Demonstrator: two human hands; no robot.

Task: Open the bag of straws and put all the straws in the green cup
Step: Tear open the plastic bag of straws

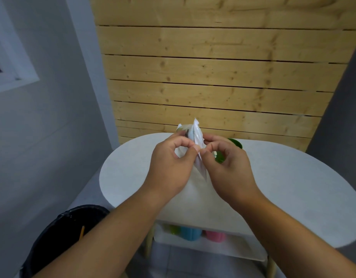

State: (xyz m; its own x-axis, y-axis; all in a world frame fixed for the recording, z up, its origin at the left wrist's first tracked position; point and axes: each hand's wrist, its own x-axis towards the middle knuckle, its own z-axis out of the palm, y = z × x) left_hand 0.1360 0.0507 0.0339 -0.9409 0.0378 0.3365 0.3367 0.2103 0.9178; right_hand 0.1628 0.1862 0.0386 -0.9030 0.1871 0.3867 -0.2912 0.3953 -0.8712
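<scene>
Both hands, left hand point(171, 165) and right hand point(229, 167), pinch the bag point(198, 137), seemingly light, slippery film; grip near the seam.

We record a white oval table point(293, 187) standing before a wall of pale wooden planks point(213, 67). Its lower shelf point(223, 247) carries 3 blurred items: green container point(174, 229), blue container point(190, 233), pink container point(215, 236). A black lined bin point(58, 233) sits left of the table. A white window frame point(12, 73) is at far left.

Green cup point(236, 143) near the table's point(293, 187) far edge mostly hidden behind right hand point(231, 167); contents of bag point(197, 137) too blurred to tell.
</scene>
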